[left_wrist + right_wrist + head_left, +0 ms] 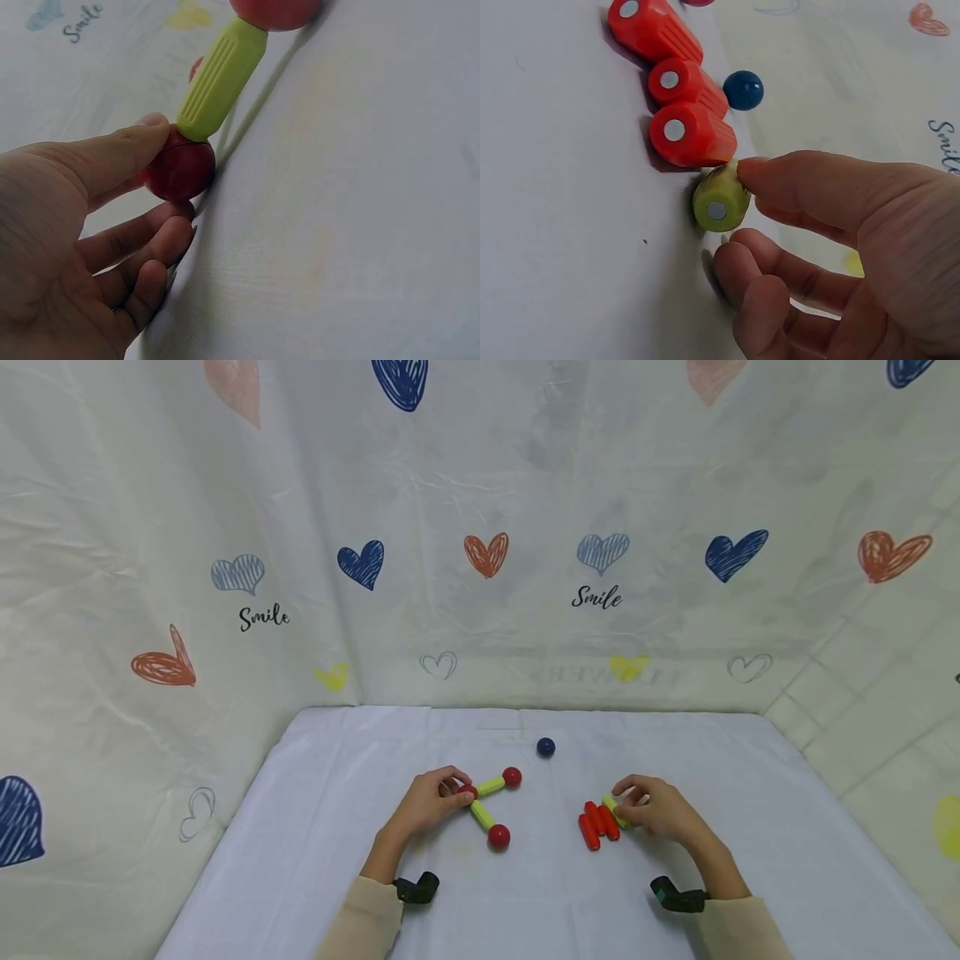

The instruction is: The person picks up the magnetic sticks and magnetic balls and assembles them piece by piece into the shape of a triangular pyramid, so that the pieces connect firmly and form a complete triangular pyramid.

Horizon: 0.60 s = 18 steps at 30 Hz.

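My left hand (429, 800) pinches a red ball (180, 169) between thumb and fingers. From that ball two yellow-green magnetic rods (482, 815) spread in a V, each with another red ball (498, 837) at its far end. On the right, my right hand (660, 810) holds a loose yellow-green magnetic rod (721, 202) by its side, thumb on top. Beside this rod lie three red magnetic rods (589, 832) in a row. Pale metal discs show on the rod ends in the right wrist view.
A dark blue ball (546, 747) sits toward the back of the table, between the two hands. White cloth (525, 910) covers the table. Behind it hangs a pale curtain (540, 627) printed with hearts. Each wrist wears a small black camera (417, 888).
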### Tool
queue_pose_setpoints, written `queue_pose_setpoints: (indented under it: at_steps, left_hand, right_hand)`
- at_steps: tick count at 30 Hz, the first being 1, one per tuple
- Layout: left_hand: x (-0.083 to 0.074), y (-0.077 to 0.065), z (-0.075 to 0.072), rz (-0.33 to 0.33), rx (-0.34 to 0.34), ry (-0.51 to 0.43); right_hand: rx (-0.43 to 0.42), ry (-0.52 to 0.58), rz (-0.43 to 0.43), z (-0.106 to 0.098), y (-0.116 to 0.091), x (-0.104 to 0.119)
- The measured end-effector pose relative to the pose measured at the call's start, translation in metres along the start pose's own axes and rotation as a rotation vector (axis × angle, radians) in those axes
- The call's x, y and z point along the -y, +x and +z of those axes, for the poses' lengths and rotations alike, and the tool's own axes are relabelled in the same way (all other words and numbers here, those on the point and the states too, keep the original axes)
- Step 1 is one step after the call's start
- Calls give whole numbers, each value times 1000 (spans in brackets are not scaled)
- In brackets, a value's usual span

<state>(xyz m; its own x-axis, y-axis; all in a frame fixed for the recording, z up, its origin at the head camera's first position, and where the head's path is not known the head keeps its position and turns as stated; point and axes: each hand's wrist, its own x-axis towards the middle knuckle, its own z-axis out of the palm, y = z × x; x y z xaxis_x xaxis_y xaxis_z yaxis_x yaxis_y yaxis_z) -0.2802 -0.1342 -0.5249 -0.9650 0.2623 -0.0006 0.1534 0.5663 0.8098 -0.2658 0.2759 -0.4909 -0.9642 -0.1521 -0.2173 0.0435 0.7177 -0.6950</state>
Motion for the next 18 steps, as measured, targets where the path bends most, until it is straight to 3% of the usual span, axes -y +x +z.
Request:
queue_pose_setpoints:
  at_steps: [18]
  left_hand:
    - [1, 1, 0, -5, 2, -11]
  right_hand:
    - [-28, -78, 21, -2, 0, -2]
